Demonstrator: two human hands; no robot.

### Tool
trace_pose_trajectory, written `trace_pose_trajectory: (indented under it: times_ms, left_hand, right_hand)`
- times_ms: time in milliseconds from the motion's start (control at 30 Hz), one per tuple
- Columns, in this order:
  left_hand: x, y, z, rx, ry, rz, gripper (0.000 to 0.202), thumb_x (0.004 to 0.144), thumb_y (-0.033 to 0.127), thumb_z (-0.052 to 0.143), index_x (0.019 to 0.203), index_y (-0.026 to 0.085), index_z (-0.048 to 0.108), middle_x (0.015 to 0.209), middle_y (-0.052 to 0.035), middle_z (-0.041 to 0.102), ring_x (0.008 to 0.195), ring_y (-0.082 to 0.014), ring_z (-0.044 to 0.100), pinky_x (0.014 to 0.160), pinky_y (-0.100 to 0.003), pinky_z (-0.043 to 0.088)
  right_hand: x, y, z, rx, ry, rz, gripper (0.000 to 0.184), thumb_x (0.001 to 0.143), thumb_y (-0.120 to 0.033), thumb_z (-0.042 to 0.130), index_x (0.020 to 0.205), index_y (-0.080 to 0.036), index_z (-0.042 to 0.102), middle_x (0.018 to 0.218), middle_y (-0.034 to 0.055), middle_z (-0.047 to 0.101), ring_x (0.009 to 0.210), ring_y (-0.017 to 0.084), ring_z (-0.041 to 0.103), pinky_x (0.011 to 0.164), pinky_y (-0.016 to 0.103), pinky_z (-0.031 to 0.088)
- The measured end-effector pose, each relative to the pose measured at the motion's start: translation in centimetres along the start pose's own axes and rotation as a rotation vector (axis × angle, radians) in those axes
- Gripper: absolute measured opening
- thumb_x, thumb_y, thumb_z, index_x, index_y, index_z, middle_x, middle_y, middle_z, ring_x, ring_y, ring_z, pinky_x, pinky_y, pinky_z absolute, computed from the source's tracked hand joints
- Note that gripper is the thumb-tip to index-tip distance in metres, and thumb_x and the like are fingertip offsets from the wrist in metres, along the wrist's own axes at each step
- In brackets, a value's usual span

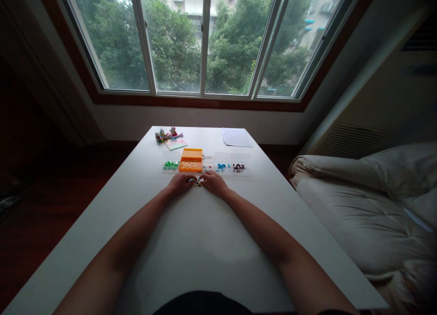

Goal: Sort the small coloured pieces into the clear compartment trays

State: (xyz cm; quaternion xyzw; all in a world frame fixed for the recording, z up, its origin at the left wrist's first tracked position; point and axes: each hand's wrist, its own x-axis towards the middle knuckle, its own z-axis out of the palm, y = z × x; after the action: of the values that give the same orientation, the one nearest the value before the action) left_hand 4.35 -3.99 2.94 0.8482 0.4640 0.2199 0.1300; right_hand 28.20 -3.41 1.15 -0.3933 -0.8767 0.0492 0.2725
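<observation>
My left hand (180, 183) and my right hand (213, 183) meet above the white table (205, 242), their fingers curled inward and closed. Between the fingertips is a small cluster of coloured toy-brick pieces (198, 183), with dark, yellowish and greenish bits. Both hands touch it, but its exact shape is too small to tell. Just beyond the left hand are green pieces (171, 165) in a clear plastic box and an orange case (191, 159) holding light-coloured pieces. Past the right hand lie blue pieces (222, 167) and dark brown pieces (238, 167) in clear compartments.
Several small assembled figures (166, 134) stand at the table's back left, beside a patterned sheet or booklet (176, 144). White paper (236, 137) lies at the back right. A beige sofa (355, 205) stands right of the table; a window (201, 46) is ahead.
</observation>
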Motion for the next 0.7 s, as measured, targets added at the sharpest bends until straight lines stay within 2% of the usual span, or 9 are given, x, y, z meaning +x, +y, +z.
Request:
trace_pose_trajectory:
  times_ms: [200, 433, 700]
  left_hand:
    - [0.18, -0.67, 0.14, 0.026, 0.075, -0.152, 0.03, 0.09, 0.041, 0.057, 0.104, 0.025, 0.078, 0.071, -0.0017, 0.068, 0.065, -0.017, 0.057, 0.065, -0.027, 0.038]
    - [0.2, -0.71, -0.13, 0.082, 0.135, -0.19, 0.025, 0.089, 0.034, 0.059, 0.101, 0.024, 0.077, 0.079, -0.0032, 0.071, 0.072, -0.0182, 0.061, 0.07, -0.028, 0.042]
    - [0.21, -0.9, -0.02, 0.02, 0.102, -0.122, 0.025, 0.089, 0.029, 0.058, 0.104, 0.026, 0.078, 0.092, -0.0042, 0.074, 0.083, -0.0201, 0.064, 0.078, -0.029, 0.046]
  right_hand:
    - [0.08, -0.16, -0.14, -0.028, -0.019, -0.039, 0.02, 0.09, -0.019, 0.069, 0.108, -0.027, 0.074, 0.099, 0.0054, 0.064, 0.093, 0.02, 0.057, 0.086, 0.031, 0.044]
    - [0.0, -0.21, -0.4, -0.012, -0.016, -0.01, 0.009, 0.089, -0.02, 0.07, 0.097, -0.023, 0.073, 0.095, 0.0048, 0.063, 0.093, 0.019, 0.057, 0.087, 0.03, 0.045]
    - [0.02, 0.23, -0.33, -0.023, -0.036, -0.029, 0.023, 0.085, -0.009, 0.066, 0.099, -0.025, 0.074, 0.099, 0.005, 0.064, 0.098, 0.02, 0.057, 0.089, 0.03, 0.045]
